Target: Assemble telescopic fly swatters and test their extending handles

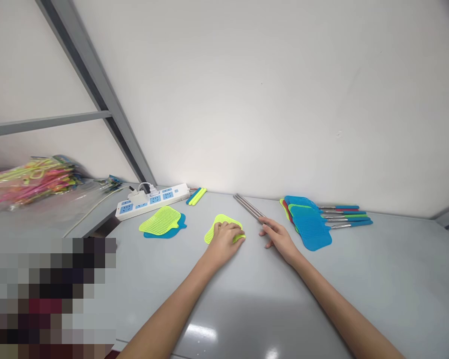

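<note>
My left hand (224, 244) lies over a yellow-green perforated fly swatter head (222, 222), its fingers curled round the near right edge. Several thin metal rods (247, 205) lie side by side to the right of it, slanting toward the wall. At their near ends is my right hand (279, 239), thumb and forefinger pinching at the rods while the other fingers hang loosely curled; how many rods it grips is hidden. Left of my hands, a yellow-green swatter head (160, 221) overlaps a blue swatter head (168, 233).
Assembled fly swatters (314, 229) with metal shafts and coloured handles are piled at right. Blue and yellow handle sleeves (196, 196) lie beside a white power strip (155, 202). Bagged colourful items (37, 179) sit at far left. A wall (269, 114) borders the grey table (389, 269).
</note>
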### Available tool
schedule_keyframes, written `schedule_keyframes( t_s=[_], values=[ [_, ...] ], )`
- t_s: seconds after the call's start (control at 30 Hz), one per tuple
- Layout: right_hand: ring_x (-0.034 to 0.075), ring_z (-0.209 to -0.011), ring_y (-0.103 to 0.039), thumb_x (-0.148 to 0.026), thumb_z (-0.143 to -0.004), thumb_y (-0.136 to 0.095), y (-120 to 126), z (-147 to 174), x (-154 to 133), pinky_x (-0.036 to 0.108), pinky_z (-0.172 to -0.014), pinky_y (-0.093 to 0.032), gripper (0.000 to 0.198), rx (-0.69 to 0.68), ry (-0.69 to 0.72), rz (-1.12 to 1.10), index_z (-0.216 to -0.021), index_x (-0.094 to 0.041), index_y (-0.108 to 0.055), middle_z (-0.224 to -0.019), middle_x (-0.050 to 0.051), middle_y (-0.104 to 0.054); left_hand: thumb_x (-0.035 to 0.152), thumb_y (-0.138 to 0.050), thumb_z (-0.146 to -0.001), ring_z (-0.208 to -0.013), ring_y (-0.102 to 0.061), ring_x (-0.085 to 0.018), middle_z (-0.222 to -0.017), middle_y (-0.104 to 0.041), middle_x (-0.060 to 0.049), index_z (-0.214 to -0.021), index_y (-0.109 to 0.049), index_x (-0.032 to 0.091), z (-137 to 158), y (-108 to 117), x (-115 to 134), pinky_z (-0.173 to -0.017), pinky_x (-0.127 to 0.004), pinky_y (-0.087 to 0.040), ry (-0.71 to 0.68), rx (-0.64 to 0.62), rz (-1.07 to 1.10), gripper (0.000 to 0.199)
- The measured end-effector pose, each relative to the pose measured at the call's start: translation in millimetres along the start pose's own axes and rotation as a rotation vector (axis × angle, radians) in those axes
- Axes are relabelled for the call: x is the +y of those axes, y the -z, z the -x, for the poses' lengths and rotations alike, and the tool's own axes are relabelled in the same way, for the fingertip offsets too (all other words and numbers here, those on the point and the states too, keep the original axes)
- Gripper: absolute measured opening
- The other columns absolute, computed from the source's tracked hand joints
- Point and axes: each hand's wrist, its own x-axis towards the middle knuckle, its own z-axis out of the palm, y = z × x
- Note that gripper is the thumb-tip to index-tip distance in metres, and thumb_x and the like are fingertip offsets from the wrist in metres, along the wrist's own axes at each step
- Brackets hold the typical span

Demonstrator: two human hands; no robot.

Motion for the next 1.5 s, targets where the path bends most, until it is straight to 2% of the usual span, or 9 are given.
schedule_keyframes(
  t_s=[0.13,0.23,0.53,0.73,0.9,1.03,1.2,1.37,1.5],
  values=[
    [0.015,-0.067,-0.056,-0.039,-0.072,-0.047,2.6,-3.0,7.4,0.022,-0.04,-0.05,0.034,0.029,0.019,0.031,-0.093,-0.016,-0.061,-0.088,0.008,-0.058,0.026,-0.048,-0.077,-0.083,-0.048,-0.017,-0.088,-0.059,0.001,-0.077,-0.059,0.023,0.8,-1.3,1.1,-0.079,-0.035,-0.026,0.008,0.003,0.006,0.011],
    [0.015,-0.061,-0.055,-0.04,-0.07,-0.049,2.3,-4.3,10.6,0.023,-0.04,-0.051,0.035,0.049,0.032,0.072,-0.089,-0.014,-0.062,-0.067,0.005,-0.056,0.028,-0.051,-0.074,-0.083,-0.047,-0.018,-0.087,-0.056,-0.001,-0.074,-0.056,0.02,1.9,-3.5,2.9,-0.077,-0.035,-0.027,0.017,0.01,0.01,0.009],
    [0.012,-0.054,-0.047,-0.042,-0.058,-0.062,-5.4,-15.0,9.2,0.017,-0.023,-0.034,0.041,0.154,0.096,0.246,-0.091,-0.019,-0.063,-0.081,0.006,-0.053,0.032,-0.053,-0.073,-0.087,-0.046,-0.018,-0.091,-0.052,-0.002,-0.076,-0.053,0.02,4.7,-5.3,5.6,-0.08,-0.035,-0.028,0.03,0.008,0.031,0.012],
    [0.01,-0.052,-0.047,-0.04,-0.06,-0.063,-1.3,-18.6,11.9,0.029,-0.055,-0.045,0.034,0.059,0.238,0.517,-0.086,-0.02,-0.065,-0.085,0.005,-0.053,0.031,-0.055,-0.072,-0.092,-0.046,-0.018,-0.096,-0.052,-0.002,-0.075,-0.054,0.021,4.8,-1.0,0.2,-0.082,-0.035,-0.027,0.044,-0.013,0.078,0.011],
    [0.013,-0.056,-0.047,-0.032,-0.068,-0.055,1.5,-21.3,13.7,0.031,-0.062,-0.042,0.023,0.163,0.256,0.587,-0.081,-0.017,-0.066,-0.081,0.006,-0.053,0.026,-0.053,-0.072,-0.09,-0.046,-0.017,-0.094,-0.053,-0.001,-0.067,-0.052,0.019,4.1,-1.1,-0.7,-0.082,-0.035,-0.028,0.045,-0.022,0.086,0.01],
    [0.018,-0.069,-0.05,-0.032,-0.072,-0.05,5.3,-22.8,12.7,0.031,-0.067,-0.04,0.022,0.215,0.259,0.596,-0.073,-0.017,-0.066,-0.078,0.007,-0.053,0.026,-0.051,-0.073,-0.092,-0.045,-0.019,-0.092,-0.053,-0.002,-0.066,-0.051,0.019,4.3,1.9,1.7,-0.082,-0.035,-0.03,0.072,-0.036,0.1,0.011],
    [0.019,-0.08,-0.051,-0.033,-0.065,-0.059,9.1,-21.6,11.3,0.032,-0.075,-0.039,0.018,0.155,0.283,0.591,-0.076,-0.02,-0.066,-0.086,0.006,-0.052,0.028,-0.048,-0.076,-0.089,-0.046,-0.02,-0.089,-0.052,-0.002,-0.069,-0.051,0.019,2.7,4.3,2.9,-0.08,-0.034,-0.033,0.061,-0.076,0.114,0.012],
    [0.022,-0.087,-0.049,-0.036,-0.059,-0.064,11.4,-20.5,9.5,0.036,-0.083,-0.035,0.016,0.177,0.247,0.326,-0.067,-0.021,-0.066,-0.087,0.005,-0.053,0.03,-0.038,-0.081,-0.08,-0.048,-0.018,-0.082,-0.05,-0.003,-0.072,-0.047,0.019,1.8,3.5,4.0,-0.075,-0.032,-0.036,0.069,-0.041,0.138,0.016],
    [0.019,-0.073,-0.053,-0.042,-0.061,-0.061,17.7,-23.1,11.8,0.032,-0.063,-0.044,0.024,0.241,0.187,0.13,-0.067,-0.019,-0.063,-0.086,0.006,-0.055,0.031,-0.033,-0.084,-0.078,-0.046,-0.017,-0.082,-0.048,-0.003,-0.073,-0.043,0.019,1.8,5.2,7.8,-0.074,-0.032,-0.037,0.089,-0.001,0.141,0.018]
  ],
)
